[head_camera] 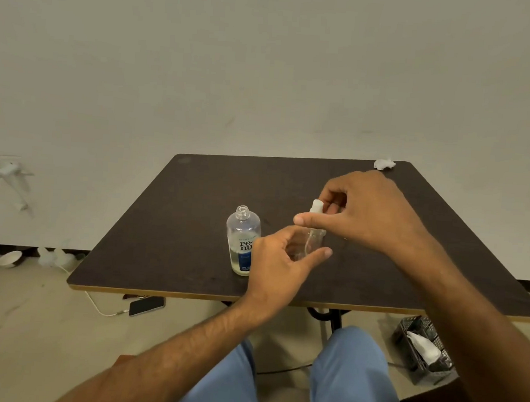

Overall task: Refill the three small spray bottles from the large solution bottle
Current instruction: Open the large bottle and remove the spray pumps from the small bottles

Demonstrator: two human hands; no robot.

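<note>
On the dark table (174, 226) one large bottle (242, 240) stood upright, neck up and uncapped. Just right of it, the left hand (279, 264) curled around one small upright spray bottle (313, 235), while the right hand (366, 211) pinched its white sprayer top (316, 206).

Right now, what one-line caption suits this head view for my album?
Both hands, left and right, work a small clear spray bottle beside the uncapped solution bottle on a dark table.
</note>
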